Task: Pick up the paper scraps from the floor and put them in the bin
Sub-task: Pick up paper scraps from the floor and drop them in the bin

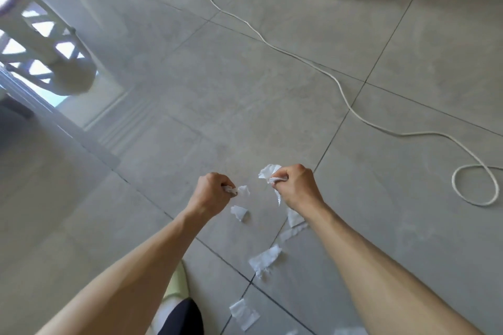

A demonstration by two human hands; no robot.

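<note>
In each hand [215, 190], crumpled scraps [268, 173]

The floor [245, 90] is viewed from head height, steeply downward; a cable [340, 87] runs toward one o'clock.

Left hand [211, 190] and right hand [295, 185] each grip paper; scraps [265, 257] litter the floor [245, 90] — cord [340, 90] beyond.

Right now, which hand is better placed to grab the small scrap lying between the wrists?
Left, probably. The left hand sits just above that scrap; the right hand is farther off and grips a bigger wad. Both hands already hold paper.
</note>
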